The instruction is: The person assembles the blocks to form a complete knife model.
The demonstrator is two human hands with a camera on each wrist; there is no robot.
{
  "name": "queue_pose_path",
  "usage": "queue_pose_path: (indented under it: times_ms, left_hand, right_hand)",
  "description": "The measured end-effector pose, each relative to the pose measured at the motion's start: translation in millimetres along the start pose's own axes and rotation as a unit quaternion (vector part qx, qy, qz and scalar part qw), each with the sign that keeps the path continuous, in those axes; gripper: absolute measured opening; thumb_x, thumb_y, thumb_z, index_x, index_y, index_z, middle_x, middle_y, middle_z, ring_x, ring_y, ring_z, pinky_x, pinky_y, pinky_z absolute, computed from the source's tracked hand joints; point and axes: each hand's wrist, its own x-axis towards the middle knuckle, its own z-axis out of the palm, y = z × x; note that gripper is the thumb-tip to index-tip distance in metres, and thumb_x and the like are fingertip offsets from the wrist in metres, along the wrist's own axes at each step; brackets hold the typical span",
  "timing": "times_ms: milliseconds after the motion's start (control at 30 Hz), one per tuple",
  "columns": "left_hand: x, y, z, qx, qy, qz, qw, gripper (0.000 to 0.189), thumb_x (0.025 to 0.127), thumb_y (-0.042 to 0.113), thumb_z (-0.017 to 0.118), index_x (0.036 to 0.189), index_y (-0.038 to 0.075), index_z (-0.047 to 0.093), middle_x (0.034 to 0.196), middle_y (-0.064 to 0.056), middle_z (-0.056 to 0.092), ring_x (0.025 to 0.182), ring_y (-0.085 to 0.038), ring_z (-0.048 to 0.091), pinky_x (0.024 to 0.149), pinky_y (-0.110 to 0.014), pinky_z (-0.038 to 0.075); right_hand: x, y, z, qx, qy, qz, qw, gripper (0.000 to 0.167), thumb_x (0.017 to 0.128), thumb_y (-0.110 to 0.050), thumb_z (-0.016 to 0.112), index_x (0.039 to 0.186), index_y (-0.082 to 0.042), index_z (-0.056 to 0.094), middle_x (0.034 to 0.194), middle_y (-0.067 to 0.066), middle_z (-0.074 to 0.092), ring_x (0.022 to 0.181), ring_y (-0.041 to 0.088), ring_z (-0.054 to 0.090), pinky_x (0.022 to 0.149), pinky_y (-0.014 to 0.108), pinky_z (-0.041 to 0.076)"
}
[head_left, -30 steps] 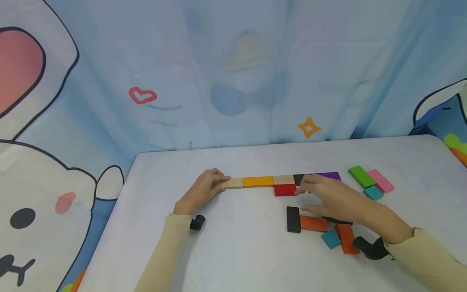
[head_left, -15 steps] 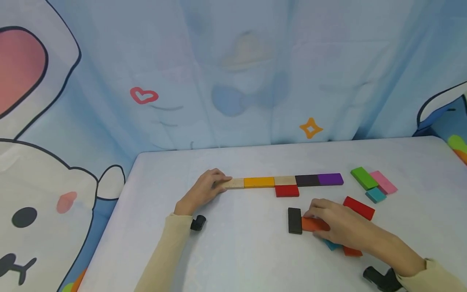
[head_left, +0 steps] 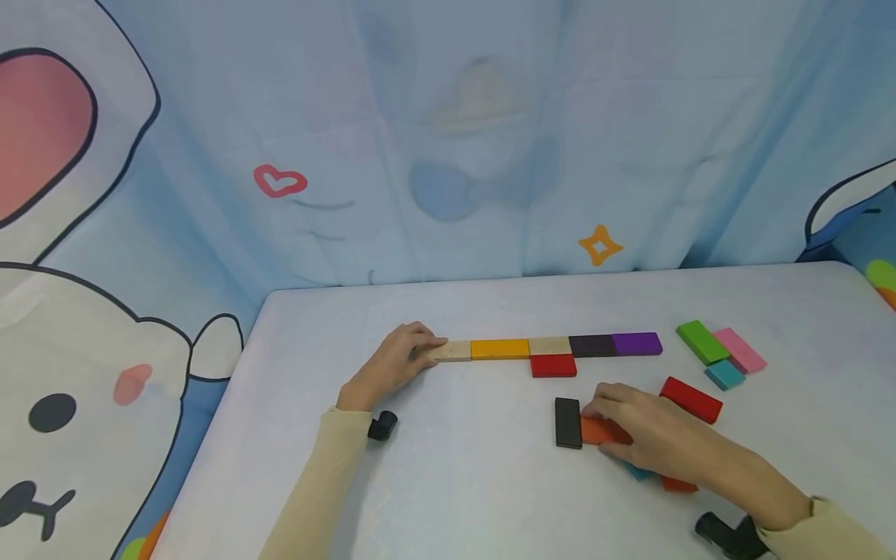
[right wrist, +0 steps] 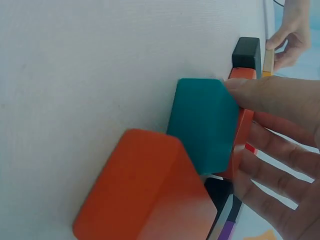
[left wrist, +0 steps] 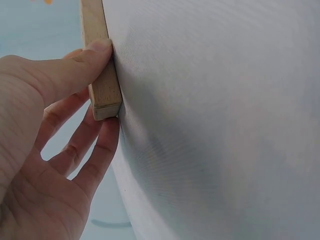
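In the head view my left hand [head_left: 392,365] pinches the plain wooden block [head_left: 455,351] at the left end of a row. Thumb and fingers lie on opposite sides of this wooden block [left wrist: 106,90] in the left wrist view. The row continues with a yellow block [head_left: 500,349], another wooden block [head_left: 549,346], a black block [head_left: 592,345] and a purple block [head_left: 637,344]. A red block [head_left: 553,365] touches its near side. Nearer the front, my right hand [head_left: 651,432] grips an orange block [head_left: 595,430] lying against an upright-set black block [head_left: 568,423].
Beside the right hand are a teal block [right wrist: 205,125] and another orange block [right wrist: 145,185], both partly covered in the head view. A second red block [head_left: 691,400] lies behind it. Green [head_left: 703,342], pink [head_left: 740,350] and blue blocks [head_left: 725,375] cluster at the right.
My right hand has moved from beside the red block under the row down to the orange block, and has stayed there this last half second. The left hand keeps its place.
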Motion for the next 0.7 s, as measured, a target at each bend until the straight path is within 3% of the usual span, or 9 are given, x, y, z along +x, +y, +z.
queue_pose_path:
  times_ms: [367,700]
  left_hand:
    - [0.2,0.7,-0.2,-0.004,-0.001,-0.001,1.0000,0.038,0.097,0.009,0.075,0.135,0.006,0.071,0.125,-0.010,0.066,0.115,-0.028,0.060,0.102,-0.043,0.050]
    - [0.9,0.5,0.5,-0.002,-0.002,-0.005,1.0000,0.038,0.097,0.010,0.075,0.135,0.007,0.071,0.126,-0.010,0.066,0.115,-0.028,0.060,0.103,-0.043,0.050]
  right_hand:
    - [0.3,1.8,-12.5,-0.003,0.010,-0.017,0.9998,0.046,0.073,-0.025,0.098,0.113,-0.015,0.078,0.108,0.001,0.067,0.097,0.020,0.065,0.080,0.039,0.063]
    - [31.7,-10.9,-33.9,-0.011,0.064,-0.070,0.9955,0.039,0.077,-0.011,0.094,0.112,-0.011,0.078,0.112,0.008,0.067,0.100,0.026,0.066,0.083,0.043,0.063]
